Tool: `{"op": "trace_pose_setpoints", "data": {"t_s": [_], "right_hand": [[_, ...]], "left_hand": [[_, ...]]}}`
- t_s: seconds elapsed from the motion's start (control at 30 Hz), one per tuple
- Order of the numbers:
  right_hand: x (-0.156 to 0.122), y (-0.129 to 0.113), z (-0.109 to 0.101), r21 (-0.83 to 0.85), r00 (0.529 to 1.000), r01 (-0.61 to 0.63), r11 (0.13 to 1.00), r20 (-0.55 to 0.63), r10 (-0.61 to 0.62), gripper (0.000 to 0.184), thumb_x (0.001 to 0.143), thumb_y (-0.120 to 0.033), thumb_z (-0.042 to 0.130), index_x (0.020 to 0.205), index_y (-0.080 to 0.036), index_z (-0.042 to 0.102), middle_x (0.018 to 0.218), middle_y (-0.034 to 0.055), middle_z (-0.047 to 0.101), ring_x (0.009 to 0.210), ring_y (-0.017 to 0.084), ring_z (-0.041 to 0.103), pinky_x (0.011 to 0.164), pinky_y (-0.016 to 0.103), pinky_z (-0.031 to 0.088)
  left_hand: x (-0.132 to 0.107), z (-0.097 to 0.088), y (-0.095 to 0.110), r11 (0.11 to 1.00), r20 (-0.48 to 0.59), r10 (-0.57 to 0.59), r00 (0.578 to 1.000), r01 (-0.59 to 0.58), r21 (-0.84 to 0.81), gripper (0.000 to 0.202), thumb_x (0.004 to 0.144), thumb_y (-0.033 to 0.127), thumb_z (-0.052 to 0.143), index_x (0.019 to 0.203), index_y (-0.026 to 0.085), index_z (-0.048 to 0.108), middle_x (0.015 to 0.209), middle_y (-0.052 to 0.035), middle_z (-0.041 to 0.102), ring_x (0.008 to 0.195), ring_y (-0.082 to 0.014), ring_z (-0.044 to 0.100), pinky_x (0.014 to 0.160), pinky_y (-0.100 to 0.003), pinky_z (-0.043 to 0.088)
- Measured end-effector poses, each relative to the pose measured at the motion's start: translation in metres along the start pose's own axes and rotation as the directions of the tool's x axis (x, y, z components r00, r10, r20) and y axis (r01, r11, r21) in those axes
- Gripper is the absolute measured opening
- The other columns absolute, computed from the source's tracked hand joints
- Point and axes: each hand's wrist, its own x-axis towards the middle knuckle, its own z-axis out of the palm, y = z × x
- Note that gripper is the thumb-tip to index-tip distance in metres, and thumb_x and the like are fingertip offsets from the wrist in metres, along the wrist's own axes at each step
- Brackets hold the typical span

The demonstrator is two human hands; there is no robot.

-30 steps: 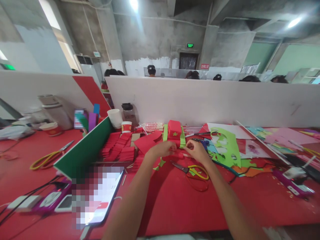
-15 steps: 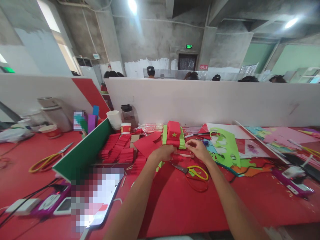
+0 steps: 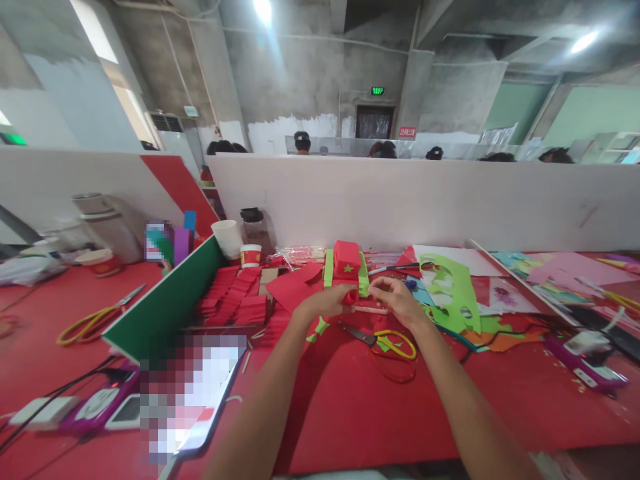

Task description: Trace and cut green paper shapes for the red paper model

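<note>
In front of me stands a red paper model (image 3: 347, 259) with a yellow star and green paper strips (image 3: 329, 268) at its sides. Just before it, my left hand (image 3: 323, 301) is closed on a small curled piece of red paper (image 3: 351, 297). My right hand (image 3: 397, 299) is beside it on the right, thumb and fingertips pinched together near a green strip; whatever they hold is too small to make out. A thin whitish stick (image 3: 370, 310) lies between and below the hands. Scissors with yellow handles (image 3: 400, 341) rest on the table, nearer to me.
Stacked red paper pieces (image 3: 227, 293) lie left, beside a green board (image 3: 165, 307). A phone (image 3: 210, 393) is at front left, and paper cups (image 3: 251, 256) stand behind. Cut green paper (image 3: 453, 290) and a cable lie right. A white partition (image 3: 400, 207) closes the back.
My left hand has turned and lifted slightly, so the curled red paper in its fingers now shows. My right hand stays nearly in place, still pinched.
</note>
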Motion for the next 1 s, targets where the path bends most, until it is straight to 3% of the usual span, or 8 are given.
{"op": "trace_pose_setpoints", "data": {"t_s": [0.17, 0.33, 0.73, 1.0], "right_hand": [[-0.003, 0.002, 0.012, 0.072, 0.993, -0.109, 0.991, 0.062, 0.105, 0.028, 0.066, -0.04, 0.083, 0.078, -0.02, 0.066, 0.068, -0.0037, 0.061, 0.055, 0.01, 0.053, 0.063, 0.028, 0.053], [-0.002, 0.006, 0.019, 0.058, 0.995, -0.08, 0.995, 0.06, 0.077, 0.028, 0.066, -0.041, 0.082, 0.077, -0.02, 0.067, 0.066, -0.0029, 0.063, 0.058, 0.012, 0.057, 0.061, 0.026, 0.05], [-0.001, 0.007, 0.021, 0.031, 0.997, -0.072, 0.997, 0.014, 0.071, 0.034, 0.064, -0.044, 0.084, 0.071, -0.018, 0.062, 0.06, -0.0048, 0.058, 0.05, 0.01, 0.052, 0.049, 0.023, 0.041], [-0.001, 0.006, 0.021, 0.085, 0.995, -0.09, 0.992, 0.047, 0.086, 0.037, 0.063, -0.045, 0.085, 0.068, -0.018, 0.061, 0.057, -0.0053, 0.054, 0.048, 0.009, 0.048, 0.046, 0.022, 0.037]], "left_hand": [[0.001, 0.0, 0.008, 0.996, 0.045, 0.045, 0.998, -0.041, -0.084, 0.038, 0.078, 0.019, 0.06, 0.115, 0.017, 0.063, 0.103, -0.0066, 0.07, 0.085, -0.0194, 0.063, 0.073, -0.026, 0.048], [0.001, 0.001, 0.011, 0.978, 0.057, 0.083, 0.995, -0.07, -0.196, 0.027, 0.079, 0.018, 0.06, 0.106, 0.016, 0.065, 0.102, -0.0049, 0.071, 0.091, -0.0188, 0.063, 0.079, -0.026, 0.049], [0.003, 0.003, 0.013, 0.978, 0.021, 0.125, 0.992, -0.12, -0.173, 0.028, 0.083, 0.02, 0.059, 0.11, 0.017, 0.063, 0.109, -0.007, 0.07, 0.1, -0.0208, 0.062, 0.087, -0.029, 0.049], [0.004, 0.004, 0.006, 0.984, -0.01, 0.135, 0.991, -0.135, -0.117, 0.029, 0.084, 0.019, 0.055, 0.112, 0.017, 0.06, 0.113, -0.0083, 0.067, 0.099, -0.0208, 0.062, 0.087, -0.029, 0.049]]}}
